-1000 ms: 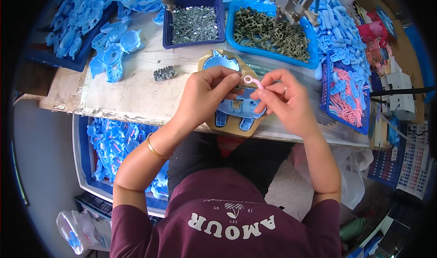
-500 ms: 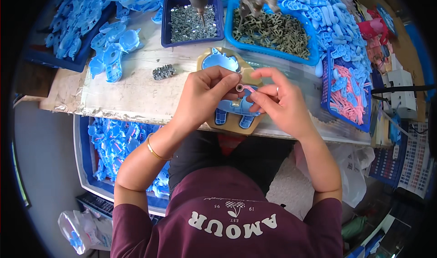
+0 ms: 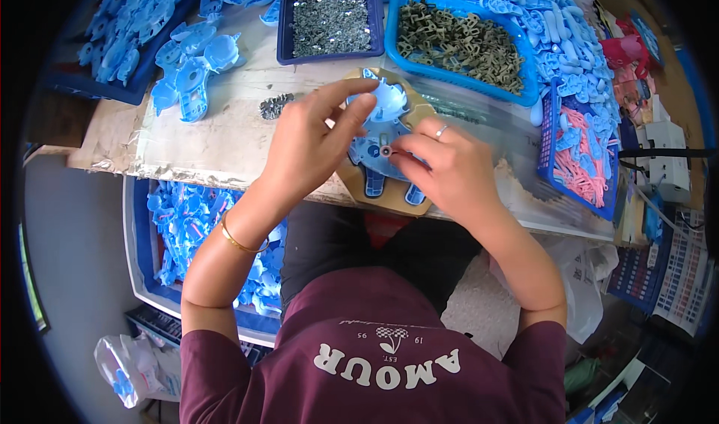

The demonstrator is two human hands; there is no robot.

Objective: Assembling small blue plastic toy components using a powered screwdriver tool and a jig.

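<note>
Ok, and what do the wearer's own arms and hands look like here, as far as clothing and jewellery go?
Short maroon sleeves leave both forearms bare. A thin gold-coloured bangle circles the left wrist, and a slim silvery ring sits on a right-hand finger. Neither hand wears a glove.

Print we log: mainly on the maroon shirt (image 3: 363, 304), near side, all upside down for us. Biggest is one word in chunky white capitals (image 3: 417, 373), bent in an arc across the chest. Farther up, a checkered emblem (image 3: 392, 334) with a pair of small white digits on its left, another pair on its right, and a tiny short word close to its stem. Beyond the emblem runs one thin line of script, too fine for us to make out fully. Far right, the pale chart (image 3: 685, 267) shows rows of dark marks; too small, we can't read them.
</note>
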